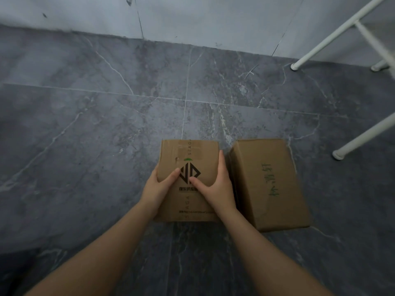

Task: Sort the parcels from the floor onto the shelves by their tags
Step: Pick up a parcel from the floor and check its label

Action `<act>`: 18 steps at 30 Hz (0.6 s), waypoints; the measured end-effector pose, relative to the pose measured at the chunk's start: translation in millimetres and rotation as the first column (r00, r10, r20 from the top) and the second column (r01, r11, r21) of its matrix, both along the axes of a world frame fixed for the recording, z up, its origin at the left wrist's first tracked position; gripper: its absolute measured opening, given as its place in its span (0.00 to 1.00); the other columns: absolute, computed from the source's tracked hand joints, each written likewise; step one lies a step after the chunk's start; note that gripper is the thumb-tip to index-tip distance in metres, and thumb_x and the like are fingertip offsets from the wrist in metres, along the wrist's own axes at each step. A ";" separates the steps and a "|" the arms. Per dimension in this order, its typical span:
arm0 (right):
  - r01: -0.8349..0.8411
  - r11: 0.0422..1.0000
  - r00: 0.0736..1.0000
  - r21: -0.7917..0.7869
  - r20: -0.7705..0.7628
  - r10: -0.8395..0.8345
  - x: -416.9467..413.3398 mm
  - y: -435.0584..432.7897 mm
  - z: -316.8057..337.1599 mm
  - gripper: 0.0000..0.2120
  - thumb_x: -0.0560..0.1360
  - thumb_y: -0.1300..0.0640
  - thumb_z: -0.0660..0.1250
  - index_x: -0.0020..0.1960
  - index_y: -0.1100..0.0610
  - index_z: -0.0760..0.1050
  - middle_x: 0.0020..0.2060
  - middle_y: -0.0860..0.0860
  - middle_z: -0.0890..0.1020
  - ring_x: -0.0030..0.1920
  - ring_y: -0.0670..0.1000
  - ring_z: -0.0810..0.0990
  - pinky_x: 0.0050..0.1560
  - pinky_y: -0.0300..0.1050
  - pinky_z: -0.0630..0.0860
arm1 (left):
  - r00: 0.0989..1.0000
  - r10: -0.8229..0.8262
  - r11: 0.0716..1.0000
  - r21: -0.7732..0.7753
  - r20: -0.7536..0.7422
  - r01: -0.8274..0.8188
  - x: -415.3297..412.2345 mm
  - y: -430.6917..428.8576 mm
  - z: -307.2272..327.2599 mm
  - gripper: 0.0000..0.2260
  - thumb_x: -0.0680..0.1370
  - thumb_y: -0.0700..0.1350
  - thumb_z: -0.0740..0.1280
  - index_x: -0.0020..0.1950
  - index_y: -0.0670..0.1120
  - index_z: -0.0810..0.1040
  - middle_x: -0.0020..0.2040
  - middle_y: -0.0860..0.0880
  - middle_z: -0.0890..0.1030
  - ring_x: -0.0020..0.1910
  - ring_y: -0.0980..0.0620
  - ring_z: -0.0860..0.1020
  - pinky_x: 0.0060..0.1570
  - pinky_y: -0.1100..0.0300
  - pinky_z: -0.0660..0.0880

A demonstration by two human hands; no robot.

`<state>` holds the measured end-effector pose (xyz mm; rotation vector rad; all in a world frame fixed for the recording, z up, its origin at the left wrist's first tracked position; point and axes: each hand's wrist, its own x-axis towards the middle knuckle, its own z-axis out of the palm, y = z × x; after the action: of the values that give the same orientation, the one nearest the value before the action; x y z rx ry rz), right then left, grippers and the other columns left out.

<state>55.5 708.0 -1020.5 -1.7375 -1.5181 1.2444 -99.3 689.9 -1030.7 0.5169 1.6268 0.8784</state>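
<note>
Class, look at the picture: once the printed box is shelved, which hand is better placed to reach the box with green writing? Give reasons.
Right. The right hand grips the printed box on the side facing the green-lettered box, which lies directly to its right. The left hand sits on the far side.

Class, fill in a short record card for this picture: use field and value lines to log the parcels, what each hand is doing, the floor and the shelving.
parcels in view: two cardboard boxes on the floor, side by side
printed box: black diamond logo on top, held on both sides
handwritten box: green writing on top, untouched, to the right of the printed box
left hand: grips the printed box's left side, thumb on top
right hand: grips its right side, thumb on top
floor: grey marbled tiles
shelf frame: white legs, upper right; shelves themselves out of view
</note>
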 end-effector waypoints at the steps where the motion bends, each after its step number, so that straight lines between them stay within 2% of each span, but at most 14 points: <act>1: -0.005 1.000 1.000 0.020 -0.008 0.005 -1.5 3.5 12.9 0.51 0.68 0.49 0.75 0.77 0.47 0.41 0.75 0.48 0.58 0.72 0.47 0.61 0.63 0.37 0.60 | 1.000 0.011 1.000 0.017 0.027 -0.012 -1.7 1.7 12.0 0.25 0.70 0.54 0.71 0.65 0.50 0.70 0.56 0.45 0.80 0.51 0.46 0.80 0.49 0.48 0.79; 4: -0.019 0.997 1.000 0.079 -0.020 0.021 -9.4 18.7 72.4 0.51 0.67 0.48 0.75 0.77 0.49 0.43 0.75 0.48 0.59 0.72 0.47 0.62 0.64 0.38 0.61 | 0.997 0.056 0.994 0.093 0.057 -0.061 -7.8 11.0 73.6 0.21 0.73 0.52 0.69 0.63 0.51 0.69 0.52 0.47 0.80 0.47 0.49 0.80 0.38 0.58 0.78; 7: -0.018 0.990 0.999 0.140 -0.024 0.021 -20.7 33.4 163.9 0.50 0.67 0.46 0.75 0.77 0.51 0.46 0.74 0.48 0.61 0.72 0.48 0.62 0.66 0.41 0.62 | 0.994 0.072 0.983 0.165 0.078 -0.084 -18.5 23.3 168.1 0.22 0.73 0.52 0.68 0.65 0.51 0.68 0.53 0.47 0.80 0.48 0.49 0.80 0.41 0.56 0.78; 10: 0.002 0.974 0.999 0.228 -0.050 0.010 -28.3 43.8 279.6 0.49 0.67 0.46 0.74 0.77 0.51 0.47 0.74 0.49 0.61 0.72 0.47 0.62 0.67 0.41 0.63 | 0.992 0.074 0.966 0.242 0.098 -0.096 -26.7 37.2 288.2 0.20 0.74 0.51 0.68 0.63 0.54 0.68 0.52 0.49 0.80 0.47 0.51 0.80 0.38 0.58 0.77; 14: 0.030 0.932 0.997 0.362 -0.082 0.000 -33.4 54.8 456.9 0.47 0.69 0.47 0.73 0.77 0.50 0.46 0.73 0.49 0.62 0.71 0.46 0.63 0.63 0.37 0.64 | 0.995 0.052 0.929 0.362 0.089 -0.081 -31.2 51.5 470.1 0.22 0.74 0.51 0.68 0.66 0.56 0.66 0.50 0.50 0.79 0.45 0.52 0.80 0.33 0.60 0.77; 18: 0.046 0.851 0.996 0.524 -0.086 -0.001 -37.4 60.0 636.6 0.47 0.69 0.47 0.73 0.77 0.52 0.47 0.74 0.50 0.63 0.72 0.49 0.64 0.68 0.44 0.67 | 0.996 0.031 0.865 0.497 0.084 -0.069 -36.6 55.6 650.0 0.25 0.74 0.51 0.68 0.70 0.57 0.64 0.51 0.51 0.79 0.46 0.52 0.80 0.34 0.60 0.76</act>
<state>18.1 767.9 -383.8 -1.3182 -1.5932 0.7696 -135.9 745.5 -380.7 0.7920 1.3411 1.3568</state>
